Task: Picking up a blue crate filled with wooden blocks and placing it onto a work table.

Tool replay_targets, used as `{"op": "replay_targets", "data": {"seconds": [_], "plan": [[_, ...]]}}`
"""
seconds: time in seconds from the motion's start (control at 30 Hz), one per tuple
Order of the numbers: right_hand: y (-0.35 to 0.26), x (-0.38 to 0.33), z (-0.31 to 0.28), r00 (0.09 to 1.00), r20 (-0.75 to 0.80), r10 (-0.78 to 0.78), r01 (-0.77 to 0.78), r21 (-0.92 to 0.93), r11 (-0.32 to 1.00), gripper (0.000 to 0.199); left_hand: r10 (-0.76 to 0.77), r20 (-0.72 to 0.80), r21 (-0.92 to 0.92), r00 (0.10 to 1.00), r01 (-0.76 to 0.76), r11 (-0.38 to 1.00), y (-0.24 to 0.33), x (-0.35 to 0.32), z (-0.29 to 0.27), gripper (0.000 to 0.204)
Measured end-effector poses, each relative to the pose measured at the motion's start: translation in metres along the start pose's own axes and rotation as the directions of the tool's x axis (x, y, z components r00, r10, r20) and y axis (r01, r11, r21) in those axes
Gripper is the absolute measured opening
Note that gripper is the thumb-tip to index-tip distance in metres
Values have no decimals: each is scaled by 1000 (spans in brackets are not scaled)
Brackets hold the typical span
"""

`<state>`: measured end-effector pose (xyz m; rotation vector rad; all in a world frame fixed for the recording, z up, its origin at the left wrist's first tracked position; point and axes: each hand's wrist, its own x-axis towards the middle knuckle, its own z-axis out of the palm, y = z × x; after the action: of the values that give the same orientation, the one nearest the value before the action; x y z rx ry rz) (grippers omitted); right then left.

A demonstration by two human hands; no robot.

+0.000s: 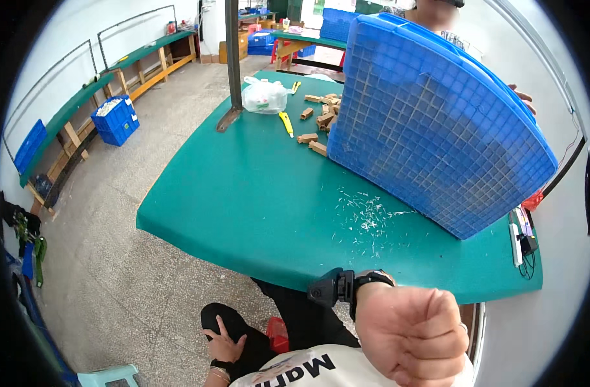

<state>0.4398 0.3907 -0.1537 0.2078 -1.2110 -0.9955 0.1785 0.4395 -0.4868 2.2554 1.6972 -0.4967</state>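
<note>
My left hand [225, 342] rests on my dark-trousered knee with its fingers spread, holding nothing. My right hand [414, 335] is raised close, in front of my white shirt, curled into a fist; nothing shows in it. A black strap with a small black device [332, 287] sits on that wrist. Past it, thin white scraps [369, 219] lie scattered on the green tabletop [237, 200]. A large blue plastic crate [437, 122] is tipped up on the table, its gridded underside toward me. Another person's hand [522, 98] is at its far right edge.
Small brown cardboard boxes [324, 119] lie left of the crate, near a yellow utility knife [286, 124] and a white plastic bag [266, 97]. A metal post [233, 58] rises from the table. A power strip [515, 245] lies at right; a blue crate [116, 121] stands on the floor.
</note>
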Motion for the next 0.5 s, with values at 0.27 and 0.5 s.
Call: {"op": "replay_targets", "data": {"seconds": [0.27,0.5], "plan": [[7,-7,0,998,-30,-53,57,160,986,24,-24,-53,11,998,24,1000,-2,10,9,107],[2,-12,-4,984,21,179,-180,94,979,23,-58,-104,66,993,65,996,-10,0,5,106]]}}
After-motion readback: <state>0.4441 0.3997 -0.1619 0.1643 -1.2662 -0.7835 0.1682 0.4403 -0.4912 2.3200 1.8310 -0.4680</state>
